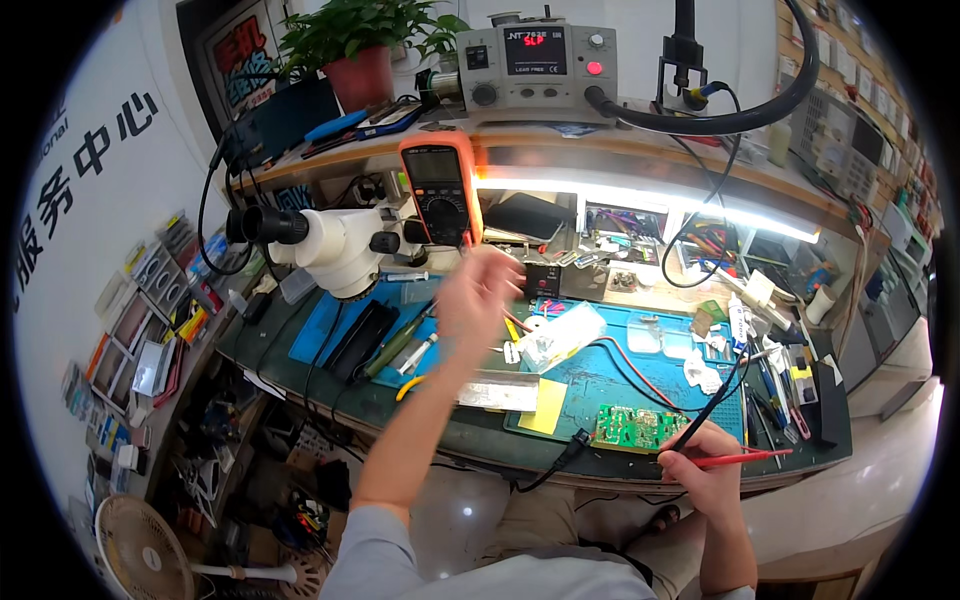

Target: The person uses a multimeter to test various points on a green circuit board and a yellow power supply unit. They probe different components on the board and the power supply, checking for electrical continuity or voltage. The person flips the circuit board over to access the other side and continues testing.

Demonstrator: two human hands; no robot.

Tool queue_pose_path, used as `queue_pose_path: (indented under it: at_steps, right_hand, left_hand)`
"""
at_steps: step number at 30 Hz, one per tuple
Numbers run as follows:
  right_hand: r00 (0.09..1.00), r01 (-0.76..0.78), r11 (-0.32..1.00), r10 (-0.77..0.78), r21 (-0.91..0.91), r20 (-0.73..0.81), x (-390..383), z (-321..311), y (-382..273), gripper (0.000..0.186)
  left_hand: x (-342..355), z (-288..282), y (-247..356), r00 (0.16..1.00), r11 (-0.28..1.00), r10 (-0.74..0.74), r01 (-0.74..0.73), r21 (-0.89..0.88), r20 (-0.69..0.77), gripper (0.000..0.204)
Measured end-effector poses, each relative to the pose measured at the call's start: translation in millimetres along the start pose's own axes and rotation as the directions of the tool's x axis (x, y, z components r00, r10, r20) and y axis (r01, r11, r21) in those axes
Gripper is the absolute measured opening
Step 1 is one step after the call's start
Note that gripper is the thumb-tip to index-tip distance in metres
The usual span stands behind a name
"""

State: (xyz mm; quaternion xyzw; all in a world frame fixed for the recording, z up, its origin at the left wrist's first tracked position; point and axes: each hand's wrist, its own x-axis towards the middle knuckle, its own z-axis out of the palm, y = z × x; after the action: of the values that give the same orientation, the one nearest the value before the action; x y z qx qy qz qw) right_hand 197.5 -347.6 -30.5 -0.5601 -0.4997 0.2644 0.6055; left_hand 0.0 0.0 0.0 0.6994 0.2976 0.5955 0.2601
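Observation:
My left hand (478,292) is raised and blurred, its fingers spread just below the orange multimeter (440,190) that leans at the back of the bench; it holds nothing I can see. My right hand (708,458) rests at the bench's front edge, gripping a red test probe (745,459) like a pen, with a black probe lead (705,412) crossing its fingers. Just left of that hand a green circuit board (638,427) lies on the blue work mat (610,375). Red and black wires run over the mat toward the meter.
A white stereo microscope (335,245) stands at the left. A grey soldering station (535,65) and a potted plant (355,50) sit on the upper shelf. Tweezers, pens and small tools (775,385) crowd the mat's right side. A white fan (145,550) stands on the floor.

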Motion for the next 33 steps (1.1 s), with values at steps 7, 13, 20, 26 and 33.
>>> queue_pose_path:
  at_steps: [7,13,20,26,33]
  right_hand:
    - [1.000,-0.009,1.000,0.009,-0.003,0.002,0,0,-4,0.011]
    - [1.000,-0.003,1.000,0.003,-0.005,-0.011,1,-1,-4,0.009]
    - [0.999,0.038,0.999,-0.039,-0.036,-0.022,1,4,-4,0.008]
    - [0.999,-0.017,0.995,0.013,-0.101,-0.035,4,4,-7,0.011]
    - [0.970,0.238,0.929,-0.214,-0.284,0.114,4,11,0,0.020]
  left_hand:
    - [60,-11,-35,0.997,0.819,0.076,-0.054,0.571,-0.015,0.028]
    - [66,-11,-42,0.984,0.799,0.178,-0.138,0.585,-0.012,0.020]
    - [66,-16,-42,0.981,0.767,0.191,-0.145,0.625,-0.007,0.020]
    - [0,-8,43,0.982,0.916,0.097,-0.152,0.372,0.163,0.015]
    - [-137,17,129,0.365,0.876,0.105,0.407,-0.259,0.925,0.044]
